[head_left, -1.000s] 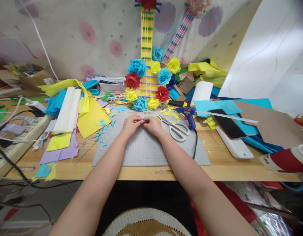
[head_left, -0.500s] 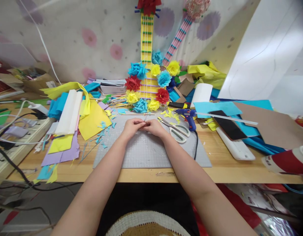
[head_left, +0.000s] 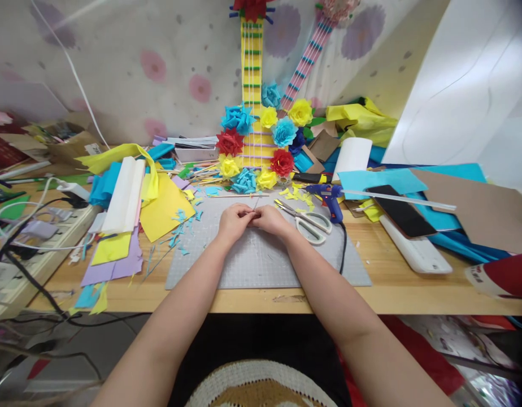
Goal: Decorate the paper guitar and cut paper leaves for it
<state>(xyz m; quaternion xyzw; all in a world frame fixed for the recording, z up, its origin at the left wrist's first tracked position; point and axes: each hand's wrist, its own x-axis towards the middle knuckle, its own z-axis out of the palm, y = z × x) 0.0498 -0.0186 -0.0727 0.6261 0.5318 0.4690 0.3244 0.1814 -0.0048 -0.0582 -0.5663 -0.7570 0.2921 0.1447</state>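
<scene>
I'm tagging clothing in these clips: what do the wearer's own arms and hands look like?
The bare left hand and bare right hand wear no gloves. No sleeve covers either forearm, and no watch or bracelet shows at the wrists. The fingers are too small to rule out rings. No markings or cables can be made out on either arm.

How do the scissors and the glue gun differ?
The scissors have pale handles and metal blades; the glue gun is mostly blue.
The scissors are cordless; the glue gun trails a black cord.
The scissors lie nearer the right hand than the glue gun does.
Both lie unheld.
</scene>
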